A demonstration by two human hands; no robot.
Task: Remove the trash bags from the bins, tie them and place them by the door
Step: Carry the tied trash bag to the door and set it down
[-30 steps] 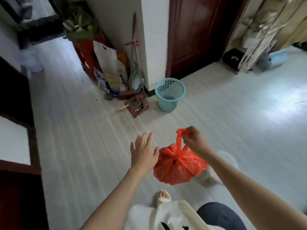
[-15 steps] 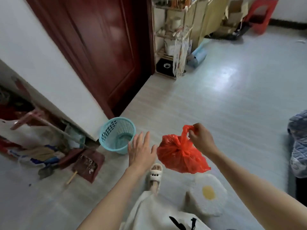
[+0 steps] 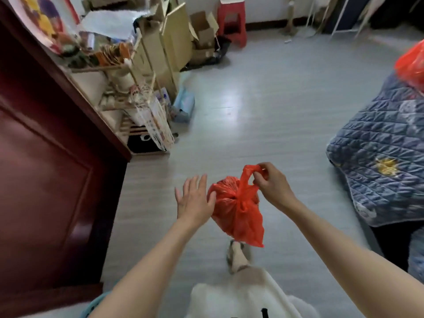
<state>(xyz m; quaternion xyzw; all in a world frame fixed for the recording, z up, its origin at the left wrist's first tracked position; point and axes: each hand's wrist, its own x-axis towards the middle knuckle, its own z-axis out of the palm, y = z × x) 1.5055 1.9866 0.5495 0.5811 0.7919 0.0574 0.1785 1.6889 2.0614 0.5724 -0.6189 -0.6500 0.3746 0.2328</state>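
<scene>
1. The dark red door stands just to the person's left, with bare floor in front of it, so the drop spot looks close.
2. A second red bag sits on the quilted bed, well apart; I cannot tell whether it is tied.
3. The red trash bag hangs in the air, out of its bin and gathered at the neck; it seems tied, not yet set down.
4. The right hand pinches its handle, fingers clamped; the left hand lies flat against its side, fingers straight and apart.
</scene>
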